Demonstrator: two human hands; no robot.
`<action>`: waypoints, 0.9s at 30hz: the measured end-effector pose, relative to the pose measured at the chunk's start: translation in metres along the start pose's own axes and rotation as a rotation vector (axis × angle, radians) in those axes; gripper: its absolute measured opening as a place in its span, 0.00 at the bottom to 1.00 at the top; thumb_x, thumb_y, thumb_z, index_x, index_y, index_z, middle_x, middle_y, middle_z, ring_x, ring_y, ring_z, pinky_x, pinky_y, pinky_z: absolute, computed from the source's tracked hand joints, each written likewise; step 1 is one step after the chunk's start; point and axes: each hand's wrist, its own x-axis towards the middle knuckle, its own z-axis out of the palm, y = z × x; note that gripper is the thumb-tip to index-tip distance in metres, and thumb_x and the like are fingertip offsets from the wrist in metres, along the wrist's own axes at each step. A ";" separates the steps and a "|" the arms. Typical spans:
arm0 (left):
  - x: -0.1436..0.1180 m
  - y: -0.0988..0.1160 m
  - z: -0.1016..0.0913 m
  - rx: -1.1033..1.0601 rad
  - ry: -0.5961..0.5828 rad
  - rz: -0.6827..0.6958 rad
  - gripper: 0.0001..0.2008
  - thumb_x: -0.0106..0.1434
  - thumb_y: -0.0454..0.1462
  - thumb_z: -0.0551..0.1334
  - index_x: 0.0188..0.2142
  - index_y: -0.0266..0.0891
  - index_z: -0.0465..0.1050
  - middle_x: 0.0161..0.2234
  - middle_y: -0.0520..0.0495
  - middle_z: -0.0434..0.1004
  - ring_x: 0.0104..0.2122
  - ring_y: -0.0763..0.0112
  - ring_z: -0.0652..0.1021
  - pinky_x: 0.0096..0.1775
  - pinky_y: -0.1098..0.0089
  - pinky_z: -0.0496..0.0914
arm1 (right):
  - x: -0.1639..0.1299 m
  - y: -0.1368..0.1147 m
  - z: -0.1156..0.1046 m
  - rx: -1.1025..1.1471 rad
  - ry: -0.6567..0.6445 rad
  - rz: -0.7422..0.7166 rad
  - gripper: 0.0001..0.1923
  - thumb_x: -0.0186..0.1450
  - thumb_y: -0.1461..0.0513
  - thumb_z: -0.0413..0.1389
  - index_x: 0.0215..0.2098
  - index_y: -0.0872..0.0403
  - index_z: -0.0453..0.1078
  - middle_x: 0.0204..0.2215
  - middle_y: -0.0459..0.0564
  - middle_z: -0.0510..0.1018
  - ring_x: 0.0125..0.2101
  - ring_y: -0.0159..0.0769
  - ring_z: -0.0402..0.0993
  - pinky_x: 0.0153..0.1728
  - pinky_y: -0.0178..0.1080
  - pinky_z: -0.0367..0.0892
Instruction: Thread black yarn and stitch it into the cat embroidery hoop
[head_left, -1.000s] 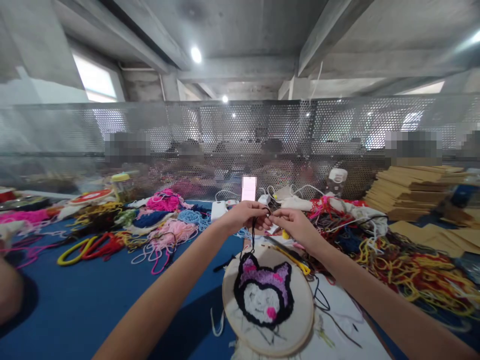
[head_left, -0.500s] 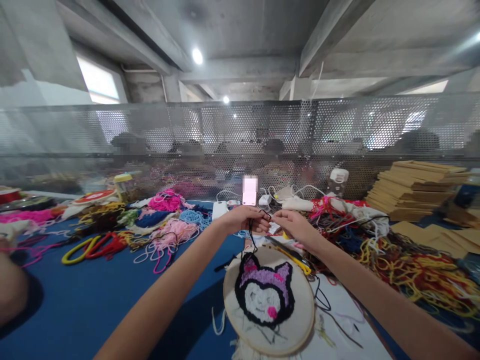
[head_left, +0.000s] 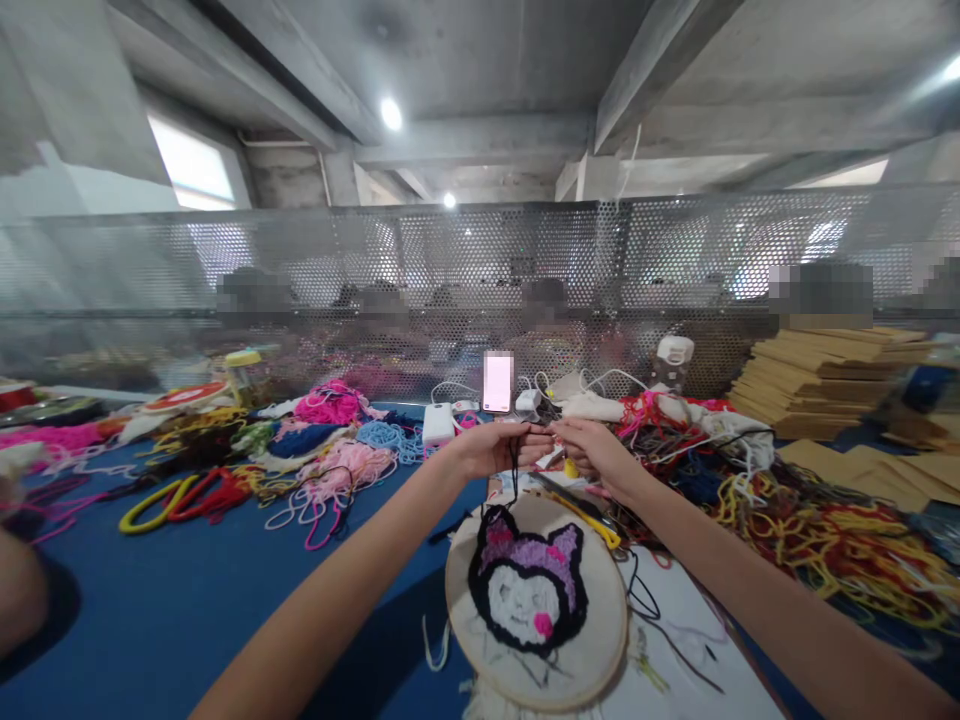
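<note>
A perforated metal screen (head_left: 675, 260) is running across the back of a concrete-ceilinged workroom, and a blue desk (head_left: 150, 610) is lying below it, strewn with loose yarn.

Both hands are meeting above the far edge of an embroidery hoop (head_left: 536, 600). The left hand (head_left: 491, 447) is pinching a black yarn strand (head_left: 514, 480) between thumb and fingertips, its grip closed tight on the strand; the right hand (head_left: 592, 450) is closing its fingertips on the same strand's upper end, touching the left fingertips. The strand is hanging down from the pinch to the tufted cat face (head_left: 529, 580) stitched in the hoop.

The yarn is looking light, limp and fuzzy, so it is likely slipping little but fraying easily; a fingertip pinch near the free end seems the sensible place to hold it. The hoop is probably stiff at its rim and taut across the cloth, best taken by the rim rather than the pile.

Open room is lying to the left of the hoop, on bare blue desk. To the right, a tangle of yellow and red yarn (head_left: 825, 540) is crowding close, and yellow-handled scissors (head_left: 585, 510) are lying just beside the hoop's upper right edge. Pink yarn (head_left: 330, 475) and a phone (head_left: 498, 381) are sitting farther back, with stacked brown envelopes (head_left: 825, 380) at the far right.
</note>
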 end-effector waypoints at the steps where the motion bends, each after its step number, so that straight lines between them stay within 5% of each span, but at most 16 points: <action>1: 0.001 -0.002 0.000 -0.014 -0.001 -0.001 0.12 0.64 0.30 0.50 0.37 0.28 0.71 0.30 0.41 0.78 0.32 0.72 0.78 0.42 0.70 0.68 | 0.002 0.002 -0.001 0.005 0.009 -0.002 0.17 0.54 0.48 0.54 0.28 0.53 0.59 0.11 0.32 0.46 0.11 0.20 0.37 0.13 0.29 0.35; 9: 0.005 -0.013 0.005 -0.030 -0.036 0.027 0.06 0.62 0.31 0.55 0.35 0.28 0.70 0.29 0.41 0.77 0.31 0.71 0.78 0.42 0.69 0.69 | 0.006 0.011 -0.005 -0.049 -0.020 -0.010 0.18 0.49 0.49 0.59 0.22 0.56 0.65 0.09 0.34 0.53 0.11 0.20 0.41 0.13 0.31 0.35; 17: 0.005 -0.015 0.011 -0.040 -0.011 0.066 0.11 0.65 0.30 0.50 0.35 0.27 0.71 0.30 0.39 0.78 0.31 0.70 0.79 0.40 0.69 0.71 | 0.004 0.004 -0.004 -0.016 0.059 -0.045 0.15 0.44 0.54 0.63 0.21 0.58 0.70 0.16 0.43 0.71 0.17 0.26 0.62 0.19 0.31 0.56; 27: 0.011 -0.033 0.028 -0.112 0.111 0.284 0.11 0.64 0.27 0.50 0.36 0.28 0.71 0.28 0.40 0.78 0.27 0.69 0.79 0.34 0.71 0.73 | 0.009 0.013 -0.002 0.082 0.116 -0.025 0.18 0.41 0.51 0.63 0.21 0.57 0.69 0.10 0.41 0.65 0.12 0.25 0.57 0.13 0.31 0.50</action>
